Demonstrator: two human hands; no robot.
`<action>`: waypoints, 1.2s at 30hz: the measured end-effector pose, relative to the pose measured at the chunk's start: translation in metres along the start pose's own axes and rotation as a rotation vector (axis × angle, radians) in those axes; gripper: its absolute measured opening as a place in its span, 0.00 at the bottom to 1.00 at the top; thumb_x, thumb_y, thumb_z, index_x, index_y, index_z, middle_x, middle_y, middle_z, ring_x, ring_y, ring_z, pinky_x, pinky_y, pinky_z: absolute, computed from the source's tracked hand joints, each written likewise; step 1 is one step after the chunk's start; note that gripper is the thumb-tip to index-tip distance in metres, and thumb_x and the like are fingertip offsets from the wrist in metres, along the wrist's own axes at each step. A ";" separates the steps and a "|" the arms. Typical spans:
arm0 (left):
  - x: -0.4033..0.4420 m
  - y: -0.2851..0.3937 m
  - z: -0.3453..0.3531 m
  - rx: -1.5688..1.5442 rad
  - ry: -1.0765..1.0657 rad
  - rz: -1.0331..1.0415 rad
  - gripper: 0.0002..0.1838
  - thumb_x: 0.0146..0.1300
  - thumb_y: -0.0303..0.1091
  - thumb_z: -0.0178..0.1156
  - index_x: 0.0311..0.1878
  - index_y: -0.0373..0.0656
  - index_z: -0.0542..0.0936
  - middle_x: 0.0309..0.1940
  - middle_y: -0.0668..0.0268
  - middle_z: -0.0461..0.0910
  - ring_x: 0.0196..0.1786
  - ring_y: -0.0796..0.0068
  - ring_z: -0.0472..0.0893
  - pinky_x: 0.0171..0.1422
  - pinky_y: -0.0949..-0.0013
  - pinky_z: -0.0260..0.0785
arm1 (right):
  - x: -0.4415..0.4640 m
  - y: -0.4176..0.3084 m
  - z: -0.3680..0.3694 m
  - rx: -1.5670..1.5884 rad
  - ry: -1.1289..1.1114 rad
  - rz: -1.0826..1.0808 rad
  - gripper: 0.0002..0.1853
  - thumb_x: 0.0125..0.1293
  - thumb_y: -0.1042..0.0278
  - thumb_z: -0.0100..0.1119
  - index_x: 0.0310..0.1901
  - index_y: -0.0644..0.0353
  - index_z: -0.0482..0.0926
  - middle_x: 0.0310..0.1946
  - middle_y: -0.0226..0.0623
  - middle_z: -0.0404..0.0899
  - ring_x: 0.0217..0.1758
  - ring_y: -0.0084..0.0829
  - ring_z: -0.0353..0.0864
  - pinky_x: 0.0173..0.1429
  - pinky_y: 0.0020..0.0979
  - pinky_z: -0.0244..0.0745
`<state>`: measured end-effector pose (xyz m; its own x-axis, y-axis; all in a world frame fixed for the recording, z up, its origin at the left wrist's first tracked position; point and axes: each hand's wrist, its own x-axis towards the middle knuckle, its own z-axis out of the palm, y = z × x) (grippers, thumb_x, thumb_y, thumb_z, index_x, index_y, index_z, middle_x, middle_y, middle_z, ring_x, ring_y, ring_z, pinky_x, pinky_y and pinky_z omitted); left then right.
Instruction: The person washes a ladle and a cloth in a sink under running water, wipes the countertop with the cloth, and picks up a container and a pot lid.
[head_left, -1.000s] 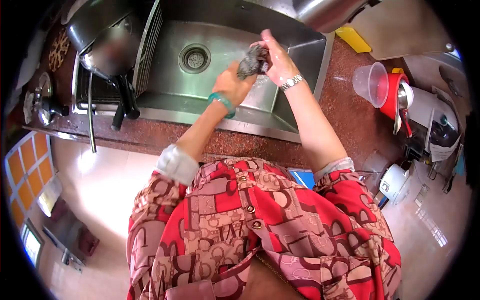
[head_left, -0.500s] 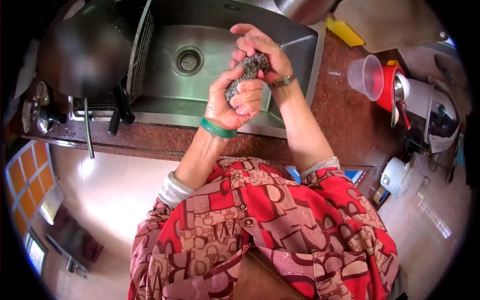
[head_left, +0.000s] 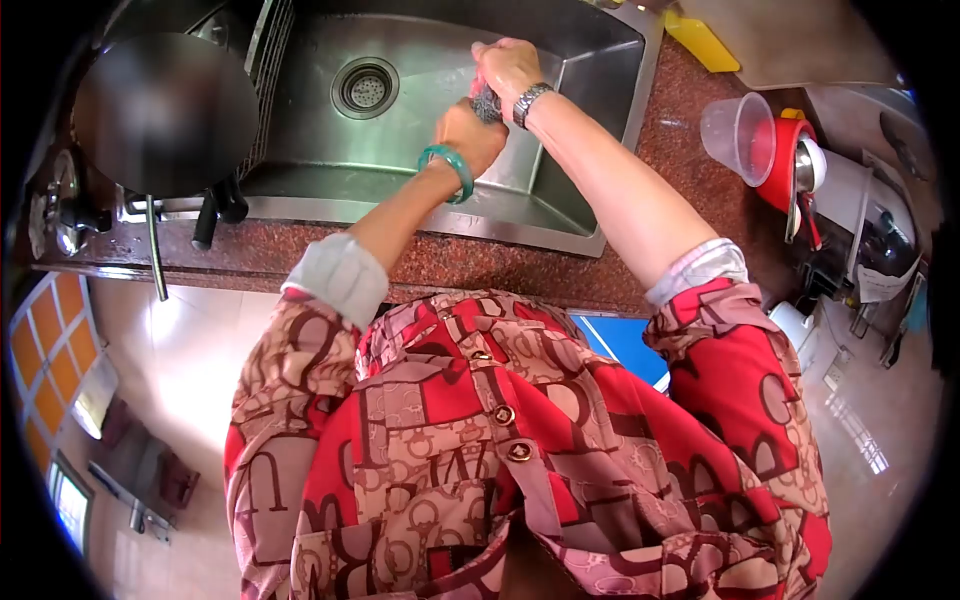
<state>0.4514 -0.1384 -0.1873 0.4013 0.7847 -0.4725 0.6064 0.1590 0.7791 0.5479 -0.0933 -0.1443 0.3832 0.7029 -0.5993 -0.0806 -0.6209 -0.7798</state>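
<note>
Over the metal sink (head_left: 420,190), my left hand (head_left: 470,137) is closed around the lower end of a grey, crumpled wad (head_left: 487,104), which looks like a scouring pad or cloth. My right hand (head_left: 508,72), with a metal watch at the wrist, is wrapped round its upper end. Both hands nearly touch, and only a small part of the wad shows between them. A green bangle (head_left: 450,170) circles my left wrist. The round drain (head_left: 365,88) lies to the left of my hands.
At the left are a wire rack (head_left: 265,90), a large blurred pan (head_left: 165,115) and a glass lid (head_left: 68,205). On the right side stand a clear plastic cup (head_left: 738,138), a red container (head_left: 783,170) and a yellow object (head_left: 703,42) beside a board.
My hands have moved up and closed round the wad, which was more exposed between them before. My right hand's fingers were looser earlier.
</note>
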 end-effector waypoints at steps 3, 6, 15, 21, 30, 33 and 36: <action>0.009 -0.007 0.001 0.196 -0.005 0.035 0.21 0.45 0.37 0.57 0.43 0.35 0.71 0.39 0.43 0.76 0.46 0.47 0.75 0.51 0.56 0.67 | 0.008 0.006 0.005 -0.010 0.231 0.059 0.09 0.54 0.71 0.52 0.24 0.71 0.74 0.19 0.43 0.76 0.19 0.33 0.76 0.28 0.35 0.71; -0.010 0.020 -0.022 0.270 0.009 0.017 0.27 0.45 0.40 0.60 0.48 0.35 0.66 0.42 0.44 0.74 0.47 0.44 0.74 0.53 0.55 0.66 | 0.015 0.017 0.000 0.078 0.185 0.150 0.11 0.55 0.70 0.53 0.29 0.72 0.73 0.23 0.46 0.77 0.23 0.34 0.77 0.29 0.37 0.72; -0.042 0.039 -0.067 -0.533 -0.079 0.214 0.24 0.57 0.47 0.55 0.48 0.37 0.70 0.40 0.56 0.77 0.43 0.68 0.75 0.48 0.65 0.66 | -0.066 0.000 -0.061 0.243 -0.401 0.022 0.15 0.55 0.66 0.56 0.45 0.60 0.73 0.37 0.34 0.76 0.38 0.29 0.77 0.34 0.32 0.77; -0.058 0.055 -0.087 -0.630 0.213 0.115 0.17 0.61 0.34 0.50 0.52 0.39 0.71 0.42 0.68 0.74 0.43 0.77 0.71 0.49 0.74 0.62 | -0.108 -0.020 -0.090 0.208 -0.129 -0.364 0.07 0.51 0.73 0.58 0.34 0.60 0.77 0.24 0.26 0.73 0.20 0.15 0.67 0.18 0.18 0.60; -0.065 0.064 -0.117 -1.188 -0.209 0.031 0.12 0.54 0.27 0.52 0.43 0.45 0.71 0.40 0.64 0.76 0.46 0.64 0.75 0.50 0.54 0.67 | -0.157 -0.018 -0.167 0.541 0.078 -0.621 0.07 0.56 0.73 0.53 0.36 0.59 0.78 0.28 0.25 0.77 0.23 0.14 0.71 0.19 0.16 0.63; -0.072 0.076 -0.101 -0.977 -0.319 0.024 0.13 0.49 0.21 0.50 0.40 0.42 0.70 0.35 0.63 0.75 0.37 0.65 0.78 0.41 0.60 0.74 | -0.178 -0.006 -0.181 0.347 0.216 -0.622 0.11 0.59 0.74 0.48 0.43 0.61 0.76 0.33 0.27 0.77 0.33 0.16 0.74 0.31 0.20 0.71; -0.094 0.084 -0.084 -0.695 -0.469 0.107 0.17 0.46 0.21 0.52 0.43 0.41 0.69 0.33 0.60 0.74 0.37 0.66 0.77 0.44 0.62 0.73 | -0.221 -0.017 -0.187 0.503 0.130 -0.710 0.11 0.60 0.74 0.47 0.43 0.63 0.75 0.35 0.29 0.76 0.37 0.17 0.74 0.41 0.20 0.70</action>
<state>0.4067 -0.1488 -0.0426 0.7692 0.5108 -0.3839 0.0504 0.5505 0.8333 0.6367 -0.3035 0.0352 0.5961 0.8007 0.0595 -0.1673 0.1964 -0.9661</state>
